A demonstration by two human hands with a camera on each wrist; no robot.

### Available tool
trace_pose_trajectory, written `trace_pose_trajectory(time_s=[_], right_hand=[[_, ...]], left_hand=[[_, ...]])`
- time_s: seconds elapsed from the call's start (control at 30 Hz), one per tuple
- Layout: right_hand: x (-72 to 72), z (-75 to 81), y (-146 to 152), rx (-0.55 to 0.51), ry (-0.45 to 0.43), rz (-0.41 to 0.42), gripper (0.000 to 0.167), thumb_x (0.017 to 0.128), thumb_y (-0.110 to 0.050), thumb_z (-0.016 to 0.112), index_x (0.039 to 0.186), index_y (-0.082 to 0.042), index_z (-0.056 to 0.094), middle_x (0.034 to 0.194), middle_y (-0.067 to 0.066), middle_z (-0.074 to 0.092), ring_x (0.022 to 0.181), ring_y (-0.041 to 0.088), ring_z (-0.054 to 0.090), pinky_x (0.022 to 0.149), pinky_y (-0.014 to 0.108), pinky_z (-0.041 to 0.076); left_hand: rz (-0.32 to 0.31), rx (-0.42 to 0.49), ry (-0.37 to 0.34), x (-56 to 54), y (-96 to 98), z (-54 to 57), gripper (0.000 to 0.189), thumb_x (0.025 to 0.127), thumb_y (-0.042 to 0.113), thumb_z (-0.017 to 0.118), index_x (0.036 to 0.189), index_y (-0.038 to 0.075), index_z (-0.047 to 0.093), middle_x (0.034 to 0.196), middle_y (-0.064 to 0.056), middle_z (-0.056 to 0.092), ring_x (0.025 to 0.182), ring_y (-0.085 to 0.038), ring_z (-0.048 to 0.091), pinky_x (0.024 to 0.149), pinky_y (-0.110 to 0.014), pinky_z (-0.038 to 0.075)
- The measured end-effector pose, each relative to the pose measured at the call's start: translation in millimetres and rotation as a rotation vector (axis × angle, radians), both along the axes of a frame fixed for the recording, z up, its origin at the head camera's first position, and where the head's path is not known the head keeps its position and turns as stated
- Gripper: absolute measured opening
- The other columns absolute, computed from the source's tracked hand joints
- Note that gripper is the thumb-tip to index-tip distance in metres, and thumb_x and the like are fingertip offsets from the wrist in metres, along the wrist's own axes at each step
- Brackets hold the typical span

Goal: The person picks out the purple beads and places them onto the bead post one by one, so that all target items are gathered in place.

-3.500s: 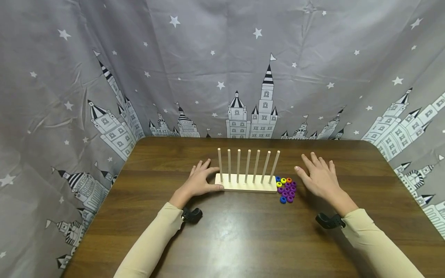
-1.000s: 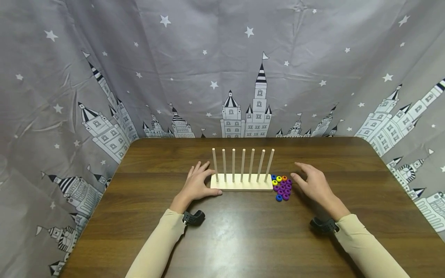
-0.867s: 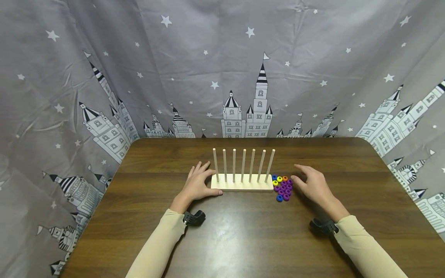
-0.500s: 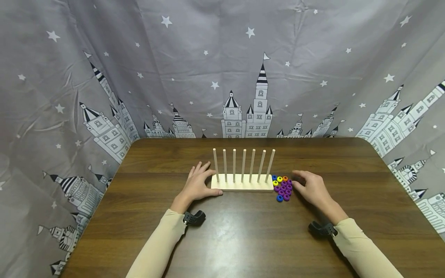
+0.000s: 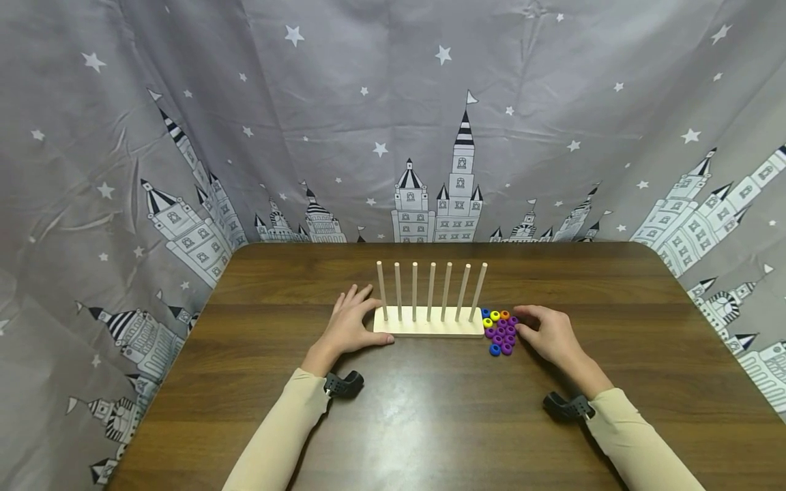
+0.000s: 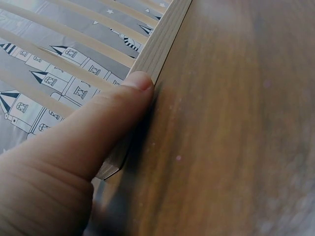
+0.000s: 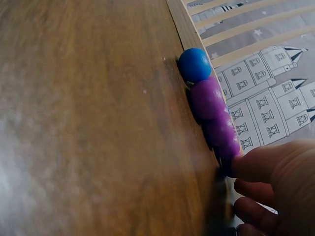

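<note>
Now your left hand [image 5: 346, 327] holds the left end of the pale wooden base [image 5: 430, 330] between thumb and index finger, the other fingers spread apart. Seven pegs [image 5: 432, 292] rise from that base. Just beside its right end, a cluster of beads [image 5: 500, 332], mostly purple, lies on the surface [image 5: 442, 409]. Your right hand [image 5: 551, 334] meets the cluster's right side, thumb touching a purple bead [image 7: 229, 164]; whether its fingers are clamped there, I cannot tell.

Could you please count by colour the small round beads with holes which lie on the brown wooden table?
Blue round beads: 2
Yellow round beads: 2
Orange round bead: 1
Purple round beads: 8
Total visible: 13
</note>
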State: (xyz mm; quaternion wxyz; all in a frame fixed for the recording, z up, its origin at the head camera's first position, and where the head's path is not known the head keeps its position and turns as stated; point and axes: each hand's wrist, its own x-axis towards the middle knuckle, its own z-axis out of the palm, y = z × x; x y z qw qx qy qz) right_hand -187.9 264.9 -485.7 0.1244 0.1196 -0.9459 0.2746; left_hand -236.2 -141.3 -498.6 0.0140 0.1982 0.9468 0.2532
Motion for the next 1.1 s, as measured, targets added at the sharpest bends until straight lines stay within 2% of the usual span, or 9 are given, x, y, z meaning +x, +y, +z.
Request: trace_pose_trajectory(time_s=[0.2,0.63,0.87,1.1], right_hand=[[-2.0,-2.8,-1,-0.039,-0.006,-0.017,0.024,0.085,-0.004,0.078,0.109,-0.001,0.076,0.103,0.018,0.079,0.09,0.034,0.075,0.081,0.052,0.059],[-1.6,-12.6,1,-0.044,0.011,-0.042,0.025,0.083,-0.006,0.081,0.107,-0.004,0.078,0.102,0.016,0.079,0.089,0.033,0.072,0.076,0.045,0.055],[-0.7,-13.7,1,-0.043,0.035,-0.027,0.022,0.082,-0.005,0.081,0.104,-0.004,0.079,0.106,0.016,0.078,0.095,0.037,0.072,0.082,0.052,0.056],[-2.0,-13.2,0,-0.037,0.066,-0.015,0.021,0.081,-0.004,0.081,0.101,-0.004,0.079,0.104,0.015,0.079,0.095,0.037,0.072,0.082,0.052,0.055]], left_hand=[[-0.001,-0.005,0.004,-0.8,-0.4,1.8,0.078,0.072,0.056,0.085,0.134,0.013,0.065,0.163,-0.022,0.036,0.155,-0.049,0.019,0.126,-0.067,0.01],[-0.008,0.0,-0.01,-0.8,1.0,0.0,0.079,0.072,0.055,0.085,0.135,0.013,0.064,0.164,-0.021,0.035,0.156,-0.048,0.019,0.127,-0.066,0.01],[-0.004,0.005,-0.006,1.0,0.4,-0.2,0.078,0.073,0.054,0.085,0.135,0.013,0.064,0.164,-0.021,0.035,0.156,-0.048,0.019,0.127,-0.066,0.009],[0.006,-0.004,-0.009,-0.4,-0.3,-0.6,0.079,0.073,0.056,0.085,0.136,0.013,0.064,0.165,-0.019,0.034,0.157,-0.046,0.017,0.128,-0.064,0.008]])
